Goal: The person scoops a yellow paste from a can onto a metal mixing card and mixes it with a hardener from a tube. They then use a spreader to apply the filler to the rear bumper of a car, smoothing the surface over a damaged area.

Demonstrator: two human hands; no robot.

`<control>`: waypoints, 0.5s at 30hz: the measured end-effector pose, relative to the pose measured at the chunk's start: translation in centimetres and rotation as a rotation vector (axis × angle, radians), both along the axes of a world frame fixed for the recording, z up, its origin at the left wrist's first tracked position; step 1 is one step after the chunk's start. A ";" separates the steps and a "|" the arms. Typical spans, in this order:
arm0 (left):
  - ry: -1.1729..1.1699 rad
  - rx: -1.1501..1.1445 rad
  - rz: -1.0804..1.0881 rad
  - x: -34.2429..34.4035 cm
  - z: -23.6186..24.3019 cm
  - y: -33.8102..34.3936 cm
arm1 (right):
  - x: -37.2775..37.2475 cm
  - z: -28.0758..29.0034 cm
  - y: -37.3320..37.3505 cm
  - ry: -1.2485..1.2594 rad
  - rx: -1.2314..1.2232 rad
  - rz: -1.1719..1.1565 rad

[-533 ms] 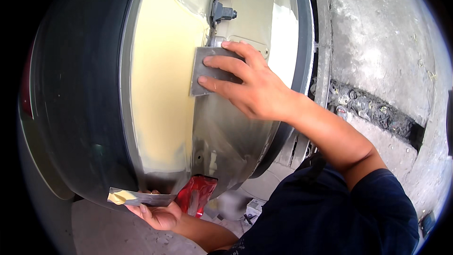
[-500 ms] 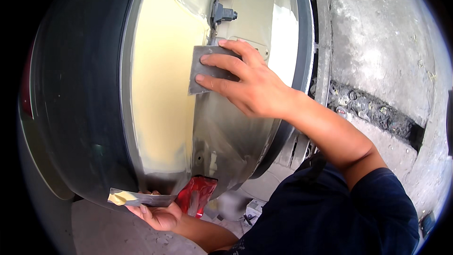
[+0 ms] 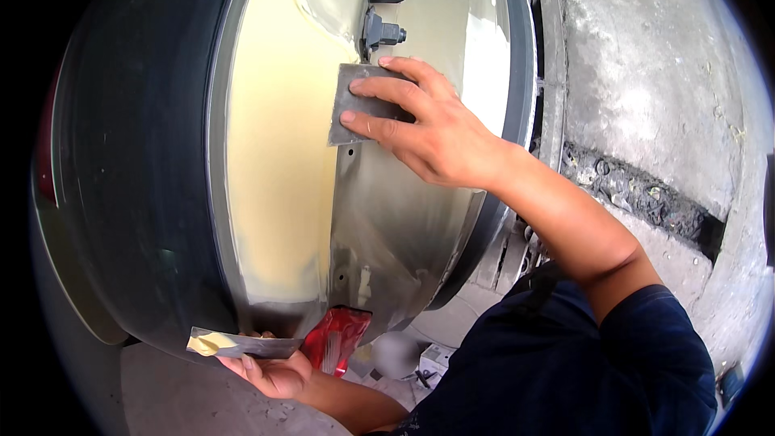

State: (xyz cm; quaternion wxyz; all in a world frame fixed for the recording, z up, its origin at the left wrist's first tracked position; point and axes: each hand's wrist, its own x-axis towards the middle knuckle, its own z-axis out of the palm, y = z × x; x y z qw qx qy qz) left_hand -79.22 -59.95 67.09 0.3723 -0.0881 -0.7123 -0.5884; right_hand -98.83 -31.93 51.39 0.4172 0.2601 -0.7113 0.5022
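My right hand (image 3: 428, 121) grips a thin grey putty spreader (image 3: 345, 105), fingers spread over its face and the thumb side hidden. The spreader's left edge lies along the border of a smooth band of cream body filler (image 3: 278, 137) on a car's rear panel. Bare, sanded metal (image 3: 379, 218) shows right of that band. Low at the left, my left hand (image 3: 274, 373) holds a flat grey putty plate (image 3: 258, 346) from below. A lump of cream filler (image 3: 208, 344) sits on the plate's left end.
A red tail light (image 3: 339, 337) is beside my left wrist. Dark bodywork (image 3: 145, 169) curves along the left. Above my right hand, a grey plastic fitting (image 3: 383, 31) sticks out of the panel. Concrete floor (image 3: 646, 56) with a debris-filled channel (image 3: 646, 190) lies at right.
My right hand and the spreader have moved slightly up along the filler's edge, uncovering a small hole in the metal below. My left hand and its plate have barely shifted.
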 end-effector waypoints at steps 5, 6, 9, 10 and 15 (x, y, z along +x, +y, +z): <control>0.020 0.020 0.032 -0.2 -0.1 0.4 | 0.5 -0.9 0.0 -0.044 0.034 0.007; 0.021 0.019 0.034 -0.2 0.0 0.4 | 0.4 -0.5 0.4 -0.041 0.019 0.008; 0.017 0.017 0.056 -0.2 0.0 0.5 | -0.5 0.3 1.1 -0.027 0.019 -0.003; 0.018 0.016 0.061 -0.2 0.0 0.6 | -0.9 0.4 1.2 -0.021 0.025 -0.008; 0.011 0.010 0.061 -0.3 0.0 0.7 | -0.7 -0.5 1.0 -0.037 0.041 0.021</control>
